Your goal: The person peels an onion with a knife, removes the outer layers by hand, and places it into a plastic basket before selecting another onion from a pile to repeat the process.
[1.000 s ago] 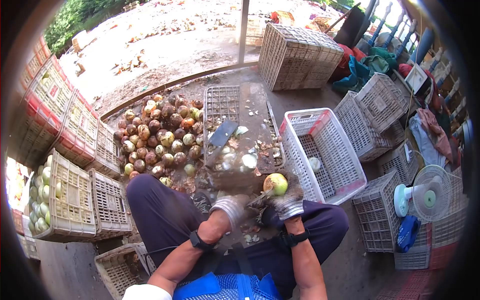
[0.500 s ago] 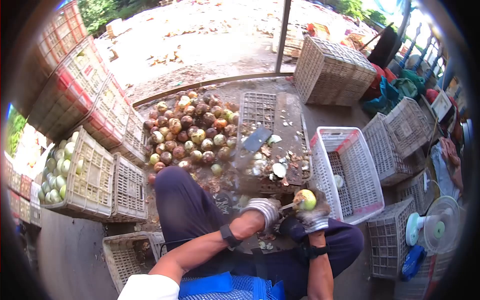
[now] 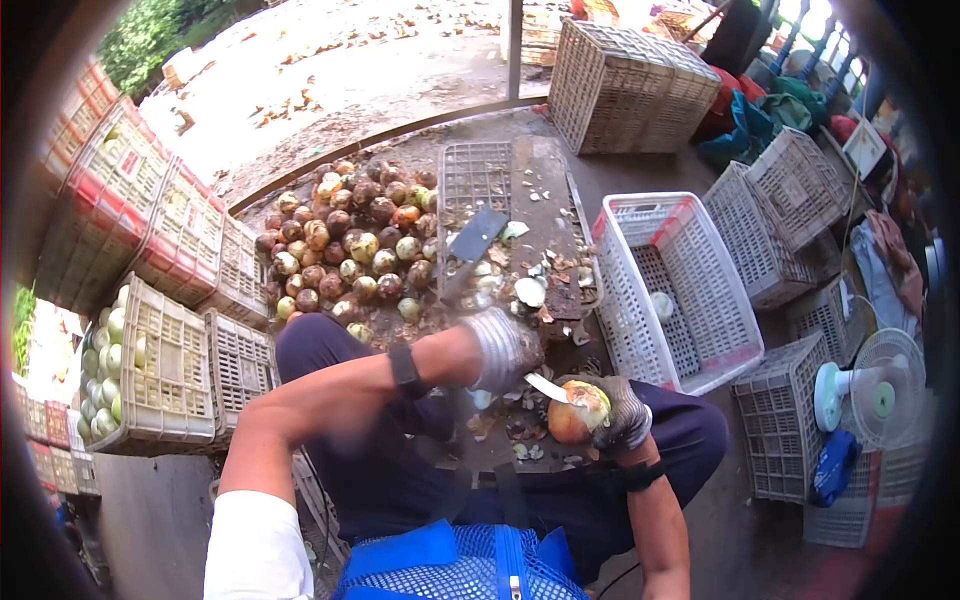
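Note:
My right hand, in a knit glove, grips a round fruit with brown skin and a pale cut top, held above my lap. My left hand, also gloved, holds a small knife whose blade touches the fruit's top. In front of me lies a board with a cleaver and peel scraps on it.
A heap of brown and green fruit lies on the ground at left. A white crate at right holds one peeled fruit. Stacked crates line the left, empty crates and a fan stand at right.
My left arm has risen and swung across, knife now on the fruit's top. The fruit has turned, its brown side facing me, and sits lower toward my lap. The camera shifted.

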Demonstrator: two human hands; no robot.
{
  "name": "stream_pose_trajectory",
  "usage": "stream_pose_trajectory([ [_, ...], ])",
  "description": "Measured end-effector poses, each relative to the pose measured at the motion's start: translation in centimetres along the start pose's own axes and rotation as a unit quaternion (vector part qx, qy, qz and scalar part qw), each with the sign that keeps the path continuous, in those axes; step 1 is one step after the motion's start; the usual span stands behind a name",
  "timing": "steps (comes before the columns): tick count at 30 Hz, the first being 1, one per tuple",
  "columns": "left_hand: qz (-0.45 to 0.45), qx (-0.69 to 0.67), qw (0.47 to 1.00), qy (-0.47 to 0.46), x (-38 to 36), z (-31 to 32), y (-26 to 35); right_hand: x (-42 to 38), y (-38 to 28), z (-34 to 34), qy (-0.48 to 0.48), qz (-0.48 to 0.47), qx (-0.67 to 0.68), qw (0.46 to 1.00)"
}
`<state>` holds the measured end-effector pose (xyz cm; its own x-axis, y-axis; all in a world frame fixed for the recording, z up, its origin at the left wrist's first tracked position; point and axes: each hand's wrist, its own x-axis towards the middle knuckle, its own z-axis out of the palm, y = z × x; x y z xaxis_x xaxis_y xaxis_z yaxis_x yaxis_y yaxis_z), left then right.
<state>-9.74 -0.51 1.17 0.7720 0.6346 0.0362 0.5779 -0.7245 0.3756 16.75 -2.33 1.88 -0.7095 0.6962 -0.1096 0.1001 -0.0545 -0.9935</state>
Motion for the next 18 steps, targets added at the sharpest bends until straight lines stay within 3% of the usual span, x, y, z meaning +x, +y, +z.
stream_pose_trajectory([
  [4, -0.102, -0.177, 0.971, -0.12, 0.0, -1.7, 3.1, -0.2, -0.5, -0.4, 0.006, 0.024, 0.104, 0.994],
  [7, -0.184, -0.421, 0.866, -0.195, -1.0, -0.7, 3.0, 0.4, -0.4, -0.7, -0.031, 0.059, 0.2, 0.977],
  [10, -0.118, -0.427, 0.888, -0.126, -1.3, -2.4, 3.5, 0.7, -2.1, -0.3, -0.011, 0.106, 0.214, 0.971],
  [13, -0.194, -0.463, 0.858, -0.104, -1.8, -2.7, 3.5, 1.2, -2.8, -0.2, -0.025, 0.113, 0.282, 0.952],
  [16, -0.24, -0.496, 0.834, 0.038, -2.3, -4.5, 4.7, 1.7, -3.0, 0.1, -0.026, 0.143, 0.298, 0.943],
  [17, -0.201, -0.419, 0.883, 0.062, -1.9, -4.7, 4.5, 1.8, -3.1, 0.5, -0.024, 0.155, 0.287, 0.945],
  [18, -0.211, -0.384, 0.895, 0.084, -1.4, -4.8, 4.3, 2.1, -2.8, 0.8, -0.035, 0.165, 0.307, 0.937],
])
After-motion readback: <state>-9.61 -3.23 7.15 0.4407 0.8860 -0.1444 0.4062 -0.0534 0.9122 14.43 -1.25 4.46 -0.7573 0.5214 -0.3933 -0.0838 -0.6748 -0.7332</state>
